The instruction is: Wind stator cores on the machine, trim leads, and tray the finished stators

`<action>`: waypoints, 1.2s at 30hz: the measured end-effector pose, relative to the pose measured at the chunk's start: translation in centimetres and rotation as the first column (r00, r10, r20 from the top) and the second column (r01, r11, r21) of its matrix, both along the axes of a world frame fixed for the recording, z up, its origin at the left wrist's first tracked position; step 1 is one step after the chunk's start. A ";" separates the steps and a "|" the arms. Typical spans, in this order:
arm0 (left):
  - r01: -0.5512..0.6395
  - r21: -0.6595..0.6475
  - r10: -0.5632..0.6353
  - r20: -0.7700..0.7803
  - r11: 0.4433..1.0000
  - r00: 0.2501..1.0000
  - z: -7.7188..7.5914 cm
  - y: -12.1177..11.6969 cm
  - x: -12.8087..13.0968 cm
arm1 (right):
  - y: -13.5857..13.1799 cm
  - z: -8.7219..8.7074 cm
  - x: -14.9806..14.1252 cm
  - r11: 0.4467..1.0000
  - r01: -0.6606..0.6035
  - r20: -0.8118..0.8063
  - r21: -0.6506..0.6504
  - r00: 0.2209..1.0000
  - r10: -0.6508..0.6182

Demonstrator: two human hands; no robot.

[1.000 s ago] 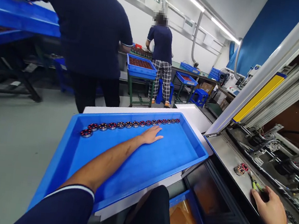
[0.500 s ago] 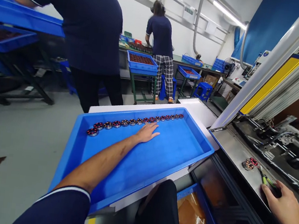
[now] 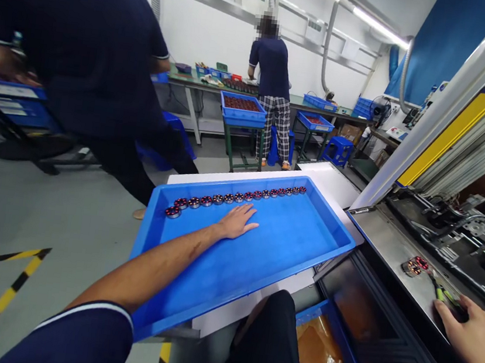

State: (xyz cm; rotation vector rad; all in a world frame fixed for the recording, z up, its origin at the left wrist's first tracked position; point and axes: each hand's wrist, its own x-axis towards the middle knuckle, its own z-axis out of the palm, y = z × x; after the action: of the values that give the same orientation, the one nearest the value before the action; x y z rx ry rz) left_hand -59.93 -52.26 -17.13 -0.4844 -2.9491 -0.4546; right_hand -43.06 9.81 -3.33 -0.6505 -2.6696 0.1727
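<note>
My left hand (image 3: 236, 221) lies palm down inside a blue plastic tray (image 3: 251, 285), fingers spread, holding nothing. Just beyond its fingertips runs a row of several round wound motor stators (image 3: 228, 198) along the tray's far side. One stator (image 3: 172, 212) sits a little out of line at the left end. On the metal machine bench, my right hand (image 3: 470, 327) is closed around the green handles of small pliers (image 3: 443, 293). The pliers' jaws point at two more stators, one copper-coloured (image 3: 411, 267) and one red (image 3: 421, 263); whether they touch is unclear.
A machine with a white post (image 3: 429, 104) and a yellow bar (image 3: 451, 139) rises at the right. Below the bench is a blue bin (image 3: 338, 340) with brown sheet material. One co-worker (image 3: 83, 38) stands close at left, another (image 3: 271, 61) at the back workbench.
The view has shifted, moving the tray rightward in the picture. The near co-worker has moved left and leans over. My left hand has slid slightly left along the row; my right hand keeps the pliers.
</note>
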 end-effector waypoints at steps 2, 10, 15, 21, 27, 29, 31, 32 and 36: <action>-0.031 -0.002 0.031 -0.010 1.000 0.999 0.3 -0.3 -0.3 | 0.0 -0.1 0.0 0.999 -0.005 0.053 0.040 0.999 0.003; -0.014 -0.011 0.014 -0.018 1.000 1.000 0.7 0.6 -1.1 | 0.2 -0.9 -0.1 0.994 -0.035 0.028 0.103 0.999 0.033; 0.020 0.011 -0.019 -0.020 1.000 1.000 0.9 2.1 -2.5 | 0.0 -1.0 0.1 0.994 -0.027 0.036 0.107 0.999 0.023; -0.060 0.009 0.060 0.006 0.998 0.998 0.9 2.7 -2.6 | -1.0 -0.3 0.3 0.996 -0.027 0.022 0.080 0.999 0.026; 0.049 0.034 -0.048 -0.019 0.998 0.999 6.0 6.9 -0.3 | -3.2 1.0 0.7 0.999 -0.031 0.011 0.033 0.999 0.031; 0.153 0.087 -0.145 -0.088 0.984 0.986 9.1 10.7 0.0 | -3.9 1.3 1.0 0.999 -0.026 0.020 0.028 0.999 0.026; 0.280 0.144 -0.258 -0.156 0.949 0.954 12.2 15.8 -0.1 | -4.1 1.3 1.1 1.000 -0.014 0.031 0.015 0.999 0.014; 0.346 0.167 -0.317 -0.177 0.923 0.932 13.5 18.8 -0.1 | -4.2 1.3 1.1 1.000 -0.004 0.034 0.005 0.999 0.004; 0.526 0.209 -0.503 -0.156 0.824 0.850 16.0 31.4 0.6 | -4.2 1.5 1.6 0.999 0.016 0.028 -0.036 1.000 -0.015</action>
State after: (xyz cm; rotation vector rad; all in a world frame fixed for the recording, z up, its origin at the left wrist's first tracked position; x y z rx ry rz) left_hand -59.31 -20.91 -1.09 -1.2404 -2.5835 -0.8115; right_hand -41.46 5.58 -1.80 -0.6896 -2.6924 0.2095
